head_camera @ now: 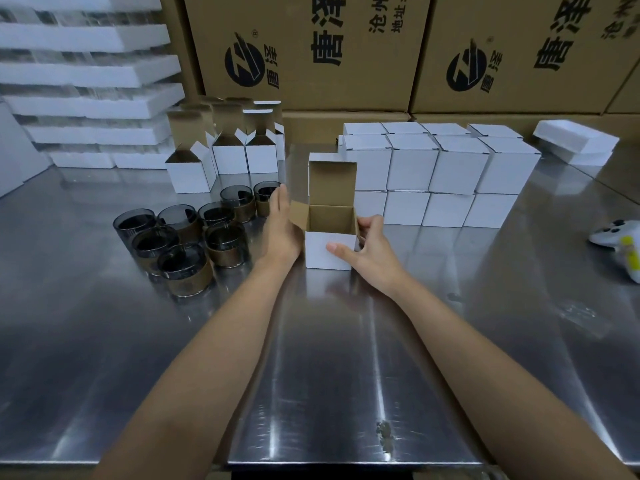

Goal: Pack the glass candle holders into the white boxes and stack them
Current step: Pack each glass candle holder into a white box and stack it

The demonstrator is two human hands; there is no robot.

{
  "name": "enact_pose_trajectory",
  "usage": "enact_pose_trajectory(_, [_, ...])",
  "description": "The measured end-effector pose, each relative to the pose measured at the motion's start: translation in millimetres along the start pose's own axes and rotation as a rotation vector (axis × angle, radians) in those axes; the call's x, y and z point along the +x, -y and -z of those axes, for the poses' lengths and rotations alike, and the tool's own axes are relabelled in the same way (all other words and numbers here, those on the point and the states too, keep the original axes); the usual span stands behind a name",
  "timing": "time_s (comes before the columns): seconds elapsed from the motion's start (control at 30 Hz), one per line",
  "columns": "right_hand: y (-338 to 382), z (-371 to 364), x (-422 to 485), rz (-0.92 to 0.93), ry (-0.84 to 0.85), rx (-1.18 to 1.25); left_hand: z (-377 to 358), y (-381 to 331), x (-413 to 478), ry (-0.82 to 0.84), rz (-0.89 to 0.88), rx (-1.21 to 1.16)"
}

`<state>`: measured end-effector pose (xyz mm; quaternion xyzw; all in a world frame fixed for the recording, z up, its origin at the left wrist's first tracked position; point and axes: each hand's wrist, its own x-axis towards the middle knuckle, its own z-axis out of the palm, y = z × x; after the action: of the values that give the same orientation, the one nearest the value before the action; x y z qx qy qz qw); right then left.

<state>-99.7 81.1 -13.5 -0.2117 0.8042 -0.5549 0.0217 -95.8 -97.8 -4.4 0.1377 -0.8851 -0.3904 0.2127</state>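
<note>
Centrally, open white box (320, 256) between left hand (280, 227) and right hand (373, 251).

Packing station in a warehouse or factory stockroom. A stainless-steel table (329, 358) stands against a wall of large brown shipping cartons (298, 95) printed with a company logo, and stacked white foam trays (86, 74) rise at the left. Rows of identical white boxes (412, 164) and a batch of glass candle holders (183, 271) indicate serial packing.
</note>
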Motion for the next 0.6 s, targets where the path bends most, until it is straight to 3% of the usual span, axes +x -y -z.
enact_pose_trajectory(0.37, [0.7,12.5,4.5,0.003,-0.071,-0.128,6.8,1.4,-13.7,-0.157,-0.209,0.31])
enact_pose_trajectory(0.5, [-2.5,20.9,4.2,-0.007,-0.073,-0.141,12.3,3.1,-12.8,-0.269,-0.215,0.369])
enact_pose_trajectory(0.6, [-3.1,20.2,2.7,-0.004,-0.068,-0.126,12.8,8.5,-7.3,-0.185,-0.112,0.348])
